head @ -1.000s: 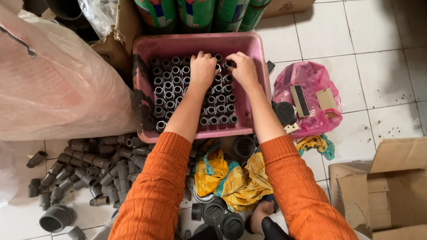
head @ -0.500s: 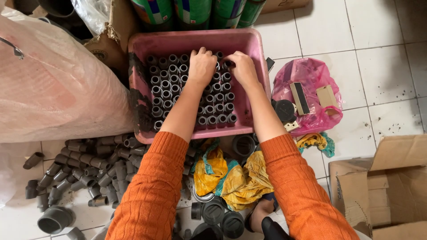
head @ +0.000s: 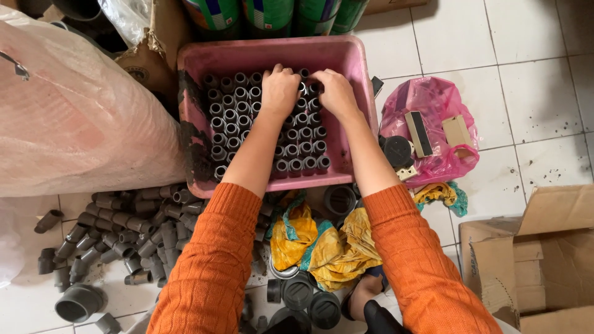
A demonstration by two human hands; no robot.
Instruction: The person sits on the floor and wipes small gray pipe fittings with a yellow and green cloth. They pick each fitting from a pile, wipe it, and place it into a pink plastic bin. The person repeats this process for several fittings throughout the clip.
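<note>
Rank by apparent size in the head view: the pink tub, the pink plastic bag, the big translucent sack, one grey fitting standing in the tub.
1. big translucent sack, cut off by the frame
2. pink tub
3. pink plastic bag
4. grey fitting

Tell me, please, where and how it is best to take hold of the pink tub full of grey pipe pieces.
Probably by the rim of the pink tub on its two long sides, one hand each, coming from above. The rim flares outward there, giving fingers an edge. The right side stands free; on the left a big plastic sack presses close. The pipe pieces stand upright in rows, so keep it level.
</note>
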